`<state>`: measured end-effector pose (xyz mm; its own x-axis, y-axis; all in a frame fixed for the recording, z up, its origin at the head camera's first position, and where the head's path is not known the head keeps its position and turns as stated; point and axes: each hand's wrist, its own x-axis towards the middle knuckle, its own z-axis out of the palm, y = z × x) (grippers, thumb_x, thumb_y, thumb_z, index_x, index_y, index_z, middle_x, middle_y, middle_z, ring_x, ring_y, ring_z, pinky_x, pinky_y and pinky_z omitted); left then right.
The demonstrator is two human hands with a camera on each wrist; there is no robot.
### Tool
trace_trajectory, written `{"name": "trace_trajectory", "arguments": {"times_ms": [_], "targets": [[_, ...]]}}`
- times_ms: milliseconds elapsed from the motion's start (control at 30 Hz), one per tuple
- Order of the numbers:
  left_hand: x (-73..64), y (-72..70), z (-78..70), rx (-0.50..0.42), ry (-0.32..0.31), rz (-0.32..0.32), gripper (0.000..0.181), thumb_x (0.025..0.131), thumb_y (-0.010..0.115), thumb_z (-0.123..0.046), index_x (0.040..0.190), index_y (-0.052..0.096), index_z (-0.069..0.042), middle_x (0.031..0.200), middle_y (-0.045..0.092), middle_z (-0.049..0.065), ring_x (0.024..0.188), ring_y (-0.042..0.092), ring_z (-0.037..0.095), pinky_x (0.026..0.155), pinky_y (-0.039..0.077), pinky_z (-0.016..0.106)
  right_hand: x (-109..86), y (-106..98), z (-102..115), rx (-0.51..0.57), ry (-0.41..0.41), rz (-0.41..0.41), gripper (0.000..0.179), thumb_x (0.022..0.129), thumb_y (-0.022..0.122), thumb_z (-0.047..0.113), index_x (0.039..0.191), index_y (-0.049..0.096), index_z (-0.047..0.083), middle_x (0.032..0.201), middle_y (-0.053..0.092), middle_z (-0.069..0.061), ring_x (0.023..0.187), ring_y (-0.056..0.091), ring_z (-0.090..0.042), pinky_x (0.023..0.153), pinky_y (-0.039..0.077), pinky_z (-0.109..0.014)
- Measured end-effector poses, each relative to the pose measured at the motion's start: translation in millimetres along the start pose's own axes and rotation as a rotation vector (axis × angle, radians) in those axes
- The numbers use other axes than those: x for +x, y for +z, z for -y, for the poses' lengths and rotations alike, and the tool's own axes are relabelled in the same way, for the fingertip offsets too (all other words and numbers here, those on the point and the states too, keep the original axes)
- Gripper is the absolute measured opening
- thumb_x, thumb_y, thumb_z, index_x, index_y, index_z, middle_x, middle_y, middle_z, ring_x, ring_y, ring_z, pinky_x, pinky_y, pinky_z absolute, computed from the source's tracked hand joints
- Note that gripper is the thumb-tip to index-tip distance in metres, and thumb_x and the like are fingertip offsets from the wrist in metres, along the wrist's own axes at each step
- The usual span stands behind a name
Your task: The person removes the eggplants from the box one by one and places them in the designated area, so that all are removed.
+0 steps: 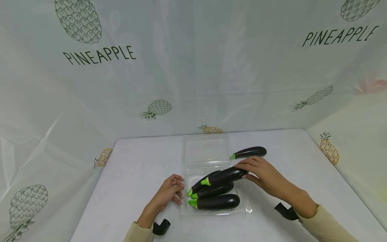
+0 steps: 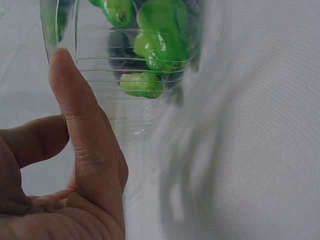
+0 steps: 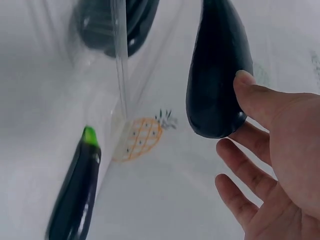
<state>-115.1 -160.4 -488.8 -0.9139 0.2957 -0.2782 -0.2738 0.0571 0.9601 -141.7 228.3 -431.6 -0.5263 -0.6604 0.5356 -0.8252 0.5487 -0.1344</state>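
My right hand point(image 1: 257, 173) pinches the thick end of an eggplant point(image 1: 225, 176) between thumb and fingers. Its green stem end points left, and it hangs over a clear plastic clamshell box point(image 1: 187, 210). Inside the box lie more eggplants, the nearest one point(image 1: 222, 201) along the front. At the box's left side is my left hand point(image 1: 172, 190), fingers loosely bent. In the left wrist view, a fingertip point(image 2: 61, 57) of it sits right at the box wall, with green stems showing through the plastic. The right wrist view shows the held eggplant point(image 3: 217, 75) from its rounded bottom.
The box's lid point(image 1: 207, 149) lies folded back behind it. Another eggplant point(image 1: 251, 152) lies on the white table point(image 1: 145, 158) beside the lid, at its right. A pineapple-print plastic sheet point(image 1: 193, 74) hangs behind the table and along its sides.
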Motion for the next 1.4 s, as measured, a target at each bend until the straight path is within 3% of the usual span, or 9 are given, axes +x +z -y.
{"name": "trace_trajectory", "arguments": {"times_ms": [100, 167, 233, 300, 400, 433, 633, 900, 1400], "targets": [[-0.2, -0.2, 0.3, 0.001, -0.004, 0.001, 0.028, 0.107, 0.054, -0.004, 0.13, 0.045, 0.01, 0.094, 0.057, 0.006, 0.068, 0.059, 0.014, 0.053, 0.06, 0.026, -4.3, -5.1, -5.8, -0.001, 0.016, -0.019, 0.052, 0.109, 0.041, 0.047, 0.128, 0.073, 0.011, 0.123, 0.071, 0.002, 0.113, 0.064, -0.024, 0.095, 0.05, -0.034], [-0.3, -0.3, 0.4, 0.003, -0.003, 0.002, 0.028, 0.107, 0.054, -0.004, 0.13, 0.045, 0.01, 0.094, 0.057, 0.007, 0.068, 0.059, 0.014, 0.053, 0.06, 0.026, -7.0, -8.4, -9.7, -0.004, 0.026, -0.026, 0.054, 0.109, 0.04, 0.049, 0.127, 0.073, 0.01, 0.123, 0.071, 0.001, 0.112, 0.064, -0.024, 0.094, 0.049, -0.035], [-0.2, -0.5, 0.7, 0.004, -0.003, 0.001, 0.028, 0.107, 0.054, -0.004, 0.13, 0.045, 0.009, 0.094, 0.057, 0.006, 0.068, 0.059, 0.014, 0.053, 0.06, 0.027, -9.9, -11.9, -13.3, -0.007, 0.04, -0.026, 0.039, 0.106, 0.06, 0.04, 0.127, 0.073, 0.01, 0.124, 0.071, 0.001, 0.111, 0.065, -0.024, 0.094, 0.049, -0.036], [-0.1, -0.7, 1.0, 0.004, -0.004, -0.001, 0.028, 0.107, 0.054, -0.004, 0.13, 0.045, 0.009, 0.094, 0.057, 0.006, 0.069, 0.059, 0.014, 0.053, 0.06, 0.027, -13.2, -15.0, -16.8, -0.016, 0.06, -0.023, 0.034, 0.096, 0.078, 0.024, 0.127, 0.073, 0.01, 0.124, 0.071, 0.001, 0.11, 0.064, -0.024, 0.094, 0.048, -0.036], [-0.1, -0.8, 1.3, 0.003, -0.005, -0.003, 0.028, 0.107, 0.054, -0.004, 0.13, 0.045, 0.01, 0.094, 0.057, 0.006, 0.069, 0.06, 0.014, 0.053, 0.06, 0.027, -18.2, -19.3, -22.0, -0.028, 0.094, -0.019, 0.058, 0.073, 0.09, -0.001, 0.127, 0.074, 0.012, 0.124, 0.071, 0.002, 0.108, 0.064, -0.022, 0.093, 0.048, -0.034], [0.0, -0.7, 1.4, 0.003, -0.005, -0.003, 0.028, 0.107, 0.055, -0.004, 0.13, 0.045, 0.01, 0.094, 0.057, 0.006, 0.069, 0.06, 0.014, 0.053, 0.06, 0.027, -19.9, -20.5, -23.8, -0.034, 0.104, -0.019, 0.061, 0.071, 0.09, -0.002, 0.128, 0.073, 0.013, 0.124, 0.071, 0.002, 0.108, 0.064, -0.021, 0.093, 0.048, -0.034], [-0.4, -0.2, 1.1, 0.006, -0.006, -0.011, 0.028, 0.106, 0.054, -0.003, 0.13, 0.045, 0.01, 0.094, 0.057, 0.006, 0.068, 0.059, 0.014, 0.053, 0.06, 0.026, -29.3, -25.8, -34.5, -0.045, 0.145, -0.034, 0.062, 0.072, 0.091, -0.003, 0.128, 0.073, 0.014, 0.121, 0.072, 0.001, 0.107, 0.064, -0.022, 0.097, 0.045, -0.025], [-1.0, 0.6, 0.3, 0.009, -0.005, -0.015, 0.029, 0.106, 0.054, -0.003, 0.13, 0.045, 0.01, 0.096, 0.057, 0.008, 0.069, 0.058, 0.014, 0.053, 0.06, 0.026, -43.1, -29.7, -47.0, -0.062, 0.197, -0.04, 0.062, 0.071, 0.09, -0.004, 0.128, 0.073, 0.013, 0.121, 0.073, -0.004, 0.11, 0.063, -0.027, 0.106, 0.032, -0.009], [0.2, 0.5, 0.9, 0.009, -0.006, -0.013, 0.028, 0.106, 0.055, -0.004, 0.129, 0.046, 0.009, 0.095, 0.057, 0.008, 0.068, 0.059, 0.014, 0.053, 0.059, 0.027, -67.7, -25.4, -72.9, -0.081, 0.25, -0.03, 0.061, 0.072, 0.09, -0.005, 0.128, 0.073, 0.013, 0.121, 0.073, -0.006, 0.109, 0.06, -0.024, 0.102, 0.034, -0.007]]}}
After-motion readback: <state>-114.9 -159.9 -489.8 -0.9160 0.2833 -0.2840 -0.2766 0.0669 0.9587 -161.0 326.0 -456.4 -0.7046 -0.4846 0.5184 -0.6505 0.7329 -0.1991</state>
